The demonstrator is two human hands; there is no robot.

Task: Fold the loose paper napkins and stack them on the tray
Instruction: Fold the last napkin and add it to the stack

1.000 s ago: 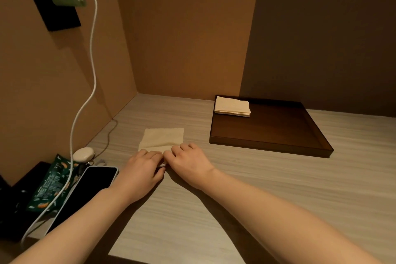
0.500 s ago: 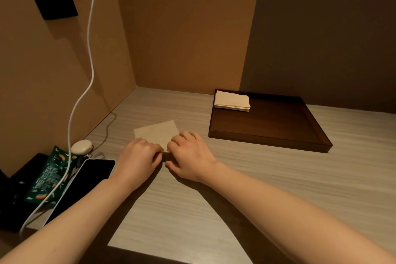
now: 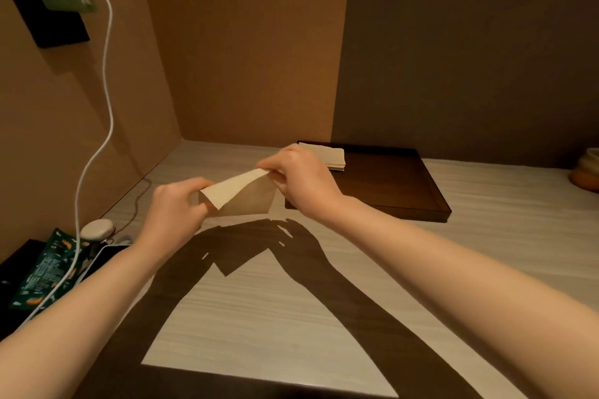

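Lifted off the desk (image 3: 453,269) since a moment ago, the napkin (image 3: 241,196) hangs pinched between left hand (image 3: 175,209) and right hand (image 3: 299,176).

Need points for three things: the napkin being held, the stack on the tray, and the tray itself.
held napkin (image 3: 249,201), head view, on its shaded lower panel between the hands.
napkin stack (image 3: 329,157), head view, on the top sheet right of the right hand.
tray (image 3: 366,213), head view, on its near rim.

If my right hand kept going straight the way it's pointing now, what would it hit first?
Probably the stack of folded beige paper napkins in the far left corner of the dark brown tray. The right hand, pinching the napkin being folded, already overlaps it, though depth is unclear.
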